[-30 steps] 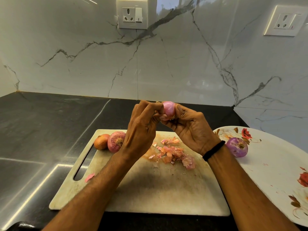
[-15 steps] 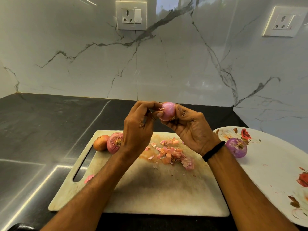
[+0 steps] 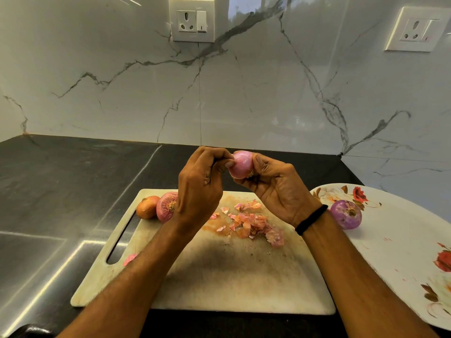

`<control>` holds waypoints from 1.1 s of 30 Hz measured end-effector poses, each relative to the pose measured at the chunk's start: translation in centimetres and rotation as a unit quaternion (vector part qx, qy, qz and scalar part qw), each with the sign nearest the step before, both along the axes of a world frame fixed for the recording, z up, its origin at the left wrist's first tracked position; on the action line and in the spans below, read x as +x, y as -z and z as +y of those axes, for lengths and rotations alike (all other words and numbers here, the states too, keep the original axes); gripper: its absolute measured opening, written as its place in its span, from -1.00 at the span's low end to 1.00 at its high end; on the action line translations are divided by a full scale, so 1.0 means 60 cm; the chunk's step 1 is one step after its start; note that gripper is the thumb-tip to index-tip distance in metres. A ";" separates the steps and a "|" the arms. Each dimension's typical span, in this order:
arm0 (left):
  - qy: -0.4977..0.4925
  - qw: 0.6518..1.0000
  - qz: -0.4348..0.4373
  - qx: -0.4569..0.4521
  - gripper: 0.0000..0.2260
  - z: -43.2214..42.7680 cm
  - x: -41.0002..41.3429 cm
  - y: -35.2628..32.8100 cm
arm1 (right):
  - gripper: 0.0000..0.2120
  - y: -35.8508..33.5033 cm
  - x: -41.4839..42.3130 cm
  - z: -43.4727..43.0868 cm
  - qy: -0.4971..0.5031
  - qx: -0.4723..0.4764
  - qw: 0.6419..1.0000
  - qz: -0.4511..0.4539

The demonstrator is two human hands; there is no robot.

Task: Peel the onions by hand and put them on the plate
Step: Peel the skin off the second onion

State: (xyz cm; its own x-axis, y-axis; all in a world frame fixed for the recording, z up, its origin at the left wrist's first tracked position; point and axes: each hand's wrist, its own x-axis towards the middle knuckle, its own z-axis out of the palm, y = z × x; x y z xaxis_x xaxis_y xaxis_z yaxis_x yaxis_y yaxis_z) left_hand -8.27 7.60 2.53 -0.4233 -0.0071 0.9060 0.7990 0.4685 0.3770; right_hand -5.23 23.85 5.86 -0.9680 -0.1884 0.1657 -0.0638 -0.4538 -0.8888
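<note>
Grip of left hand [image 3: 199, 191] and right hand [image 3: 277, 191] on one glossy, round, pink onion [image 3: 241, 164].

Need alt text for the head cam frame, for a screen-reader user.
The right hand cups a pink onion above a pale cutting board while the left hand pinches at its skin. Peel scraps and two unpeeled onions lie on the board; one peeled purple onion sits on a floral plate to the right.
</note>
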 end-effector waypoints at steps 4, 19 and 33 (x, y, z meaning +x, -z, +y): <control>-0.006 1.000 -0.005 -0.007 -0.87 0.002 0.000 0.001 | -0.66 -0.001 0.001 -0.001 0.003 0.001 1.000 -0.004; 0.003 1.000 -0.006 -0.019 -0.81 0.008 0.006 0.002 | -0.66 -0.003 0.000 0.002 0.028 -0.066 0.997 -0.040; -0.005 1.000 0.000 0.004 -0.78 0.004 0.010 -0.006 | -0.67 -0.003 -0.001 0.003 0.033 -0.048 0.998 -0.033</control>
State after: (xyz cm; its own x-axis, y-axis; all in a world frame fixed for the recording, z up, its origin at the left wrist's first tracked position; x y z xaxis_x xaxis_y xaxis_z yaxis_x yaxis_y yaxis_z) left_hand -7.65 7.86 2.87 -0.4232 -0.0191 0.9059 0.7938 0.4741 0.3808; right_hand -5.27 24.06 6.06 -0.9873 -0.1094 0.1150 -0.0392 -0.5336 -0.8448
